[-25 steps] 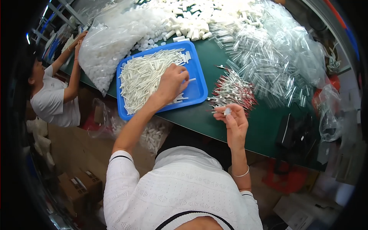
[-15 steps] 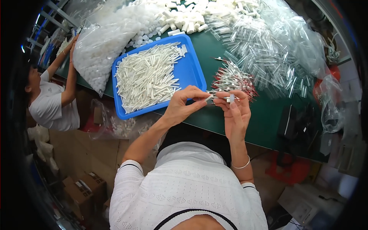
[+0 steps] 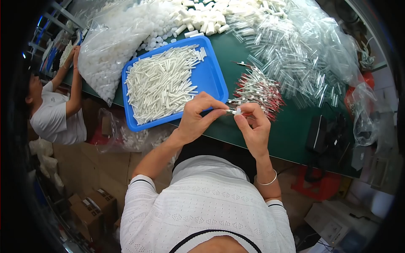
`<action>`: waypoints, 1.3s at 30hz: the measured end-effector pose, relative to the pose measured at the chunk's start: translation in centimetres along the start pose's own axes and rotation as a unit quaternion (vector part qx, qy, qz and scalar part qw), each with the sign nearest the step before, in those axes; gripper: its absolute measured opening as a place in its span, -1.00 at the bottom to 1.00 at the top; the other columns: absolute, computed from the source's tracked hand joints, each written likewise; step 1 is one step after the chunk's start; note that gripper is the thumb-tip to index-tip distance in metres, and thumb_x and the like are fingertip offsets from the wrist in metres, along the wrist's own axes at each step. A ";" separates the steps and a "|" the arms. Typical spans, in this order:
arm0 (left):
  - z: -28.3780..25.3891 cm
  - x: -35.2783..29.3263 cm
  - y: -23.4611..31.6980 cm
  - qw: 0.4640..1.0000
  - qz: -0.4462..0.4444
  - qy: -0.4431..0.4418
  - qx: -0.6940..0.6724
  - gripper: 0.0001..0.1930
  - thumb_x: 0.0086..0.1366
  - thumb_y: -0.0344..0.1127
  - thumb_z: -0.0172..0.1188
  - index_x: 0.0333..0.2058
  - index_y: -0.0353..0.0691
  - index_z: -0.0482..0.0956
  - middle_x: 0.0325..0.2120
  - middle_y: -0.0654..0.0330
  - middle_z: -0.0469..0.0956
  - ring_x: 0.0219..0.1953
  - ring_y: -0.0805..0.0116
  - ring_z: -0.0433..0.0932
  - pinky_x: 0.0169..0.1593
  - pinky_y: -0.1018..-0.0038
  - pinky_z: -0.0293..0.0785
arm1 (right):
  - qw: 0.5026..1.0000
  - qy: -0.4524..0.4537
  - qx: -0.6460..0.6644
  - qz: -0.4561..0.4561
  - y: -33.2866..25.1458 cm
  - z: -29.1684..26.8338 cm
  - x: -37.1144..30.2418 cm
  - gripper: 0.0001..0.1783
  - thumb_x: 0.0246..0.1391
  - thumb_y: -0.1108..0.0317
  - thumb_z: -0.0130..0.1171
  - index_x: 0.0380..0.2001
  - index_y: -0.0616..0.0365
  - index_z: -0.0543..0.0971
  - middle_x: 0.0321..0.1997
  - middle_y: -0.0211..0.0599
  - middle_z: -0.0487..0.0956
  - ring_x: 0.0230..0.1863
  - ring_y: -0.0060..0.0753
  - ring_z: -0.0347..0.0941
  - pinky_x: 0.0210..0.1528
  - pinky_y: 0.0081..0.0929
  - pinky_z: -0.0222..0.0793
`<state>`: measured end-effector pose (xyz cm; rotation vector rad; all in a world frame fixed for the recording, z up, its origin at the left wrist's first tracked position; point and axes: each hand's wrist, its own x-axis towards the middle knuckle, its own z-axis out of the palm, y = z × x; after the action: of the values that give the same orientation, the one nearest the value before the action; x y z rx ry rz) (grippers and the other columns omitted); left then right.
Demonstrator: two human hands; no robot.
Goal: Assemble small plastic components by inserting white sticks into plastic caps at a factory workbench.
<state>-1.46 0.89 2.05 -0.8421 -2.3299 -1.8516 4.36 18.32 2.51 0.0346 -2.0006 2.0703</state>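
My left hand is closed, thumb and forefinger pinching a thin white stick-like piece that points to the right. Facing it, my right hand pinches a small translucent white cap-like piece at the stick's right end. The two pieces meet or nearly meet; the fingers hide the exact join. Just beyond my hands lies a heap of thin red and white wired parts. Left of it, a blue tray holds many short white tubes, close by my left hand.
Clear glass-like tubes spread from a plastic bag at the far right. White foam-like cylinders and a bag of translucent caps lie along the back. A black device stands at right. Another person works at left.
My right hand has moved slightly left and turned, bringing the translucent piece closer to my left fingertips. My left hand stays nearly in place. The other person's arms have shifted slightly.
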 end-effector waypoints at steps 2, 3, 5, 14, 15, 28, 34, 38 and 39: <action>-0.8 0.6 0.7 0.998 0.035 -0.030 0.049 -0.87 0.07 -0.46 0.31 -0.35 -0.18 0.66 -0.52 0.29 0.60 -0.41 0.40 0.47 -0.22 0.49 0.31 | 0.991 -0.093 -0.038 0.087 0.6 -1.3 0.5 -0.82 0.16 0.35 0.19 -0.42 0.26 0.51 -0.49 -0.49 0.48 -0.51 -0.75 0.30 -0.50 -0.74 0.25; -1.0 0.8 0.8 0.991 0.068 -0.060 0.097 -0.88 0.08 -0.45 0.30 -0.36 -0.17 0.66 -0.54 0.32 0.60 -0.45 0.41 0.48 -0.20 0.50 0.30 | 0.989 -0.097 -0.018 0.113 0.6 -1.3 0.7 -0.75 0.15 0.30 0.22 -0.49 0.25 0.49 -0.60 -0.58 0.41 -0.60 -0.80 0.22 -0.56 -0.77 0.12; -1.0 1.0 1.0 0.992 0.055 -0.095 0.058 -0.92 0.14 -0.43 0.25 -0.36 -0.16 0.63 -0.57 0.37 0.61 -0.49 0.46 0.51 -0.19 0.52 0.29 | 0.982 -0.111 0.003 0.150 0.1 -1.5 0.9 -0.78 0.15 0.30 0.22 -0.44 0.24 0.49 -0.59 -0.58 0.40 -0.57 -0.81 0.22 -0.55 -0.78 0.12; -3.5 8.3 -1.7 0.981 -0.090 -0.153 -0.079 -0.82 0.28 -0.35 0.15 -0.18 -0.24 0.60 -0.48 0.24 0.61 -0.40 0.61 0.53 -0.30 0.63 0.41 | 0.984 -0.058 0.132 0.108 0.8 -1.8 1.7 -0.66 0.03 0.66 0.18 -0.08 0.31 0.47 -0.17 -0.32 0.46 -0.32 -0.60 0.46 -0.24 -0.65 0.50; -4.8 11.0 -3.5 0.992 -0.109 -0.065 -0.027 -0.81 0.30 -0.31 0.13 -0.22 -0.26 0.62 -0.47 0.26 0.62 -0.42 0.62 0.52 -0.30 0.64 0.40 | 0.985 -0.036 0.146 0.089 0.7 -2.0 1.9 -0.66 0.03 0.67 0.17 -0.08 0.30 0.46 -0.16 -0.33 0.46 -0.30 -0.60 0.45 -0.24 -0.64 0.51; -10.7 18.2 -11.1 0.871 -0.057 0.005 0.487 -0.76 0.10 -0.17 0.24 -0.39 -0.24 0.59 -0.55 0.03 0.58 -0.45 0.09 0.58 -0.29 0.25 0.48 | 0.980 0.040 0.174 0.090 0.5 -3.4 -0.1 -0.72 0.13 0.58 0.08 -0.06 0.32 0.49 -0.19 -0.29 0.54 -0.35 -0.57 0.50 -0.34 -0.62 0.49; -2.7 5.7 0.5 0.979 0.052 -0.106 0.165 -0.75 0.08 -0.46 0.30 -0.22 -0.23 0.56 -0.44 0.11 0.57 -0.50 0.30 0.55 -0.40 0.45 0.48 | 0.945 0.006 0.306 0.111 0.3 -1.6 1.8 -0.73 0.24 0.37 0.05 -0.05 0.26 0.46 0.04 -0.09 0.51 -0.29 -0.52 0.55 -0.34 -0.63 0.53; -0.8 1.7 1.2 0.991 0.009 -0.098 0.092 -0.70 0.04 -0.49 0.34 -0.19 -0.29 0.56 -0.42 0.11 0.59 -0.51 0.31 0.55 -0.39 0.50 0.48 | 0.916 -0.021 0.382 0.125 1.6 -0.4 1.0 -0.71 0.27 0.29 0.02 -0.05 0.25 0.41 0.02 0.03 0.51 -0.23 -0.40 0.58 -0.25 -0.56 0.58; -0.7 1.3 1.1 0.995 -0.016 -0.080 0.056 -0.69 0.04 -0.49 0.34 -0.19 -0.31 0.55 -0.41 0.10 0.59 -0.50 0.31 0.55 -0.39 0.51 0.48 | 0.920 -0.026 0.370 0.129 1.7 -0.5 0.8 -0.71 0.27 0.29 0.01 -0.05 0.26 0.40 0.02 0.04 0.51 -0.21 -0.37 0.59 -0.23 -0.55 0.58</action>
<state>-2.27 0.91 3.65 -0.9775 -2.5293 -1.7039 3.34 18.93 0.98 -0.0337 -1.1732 2.9007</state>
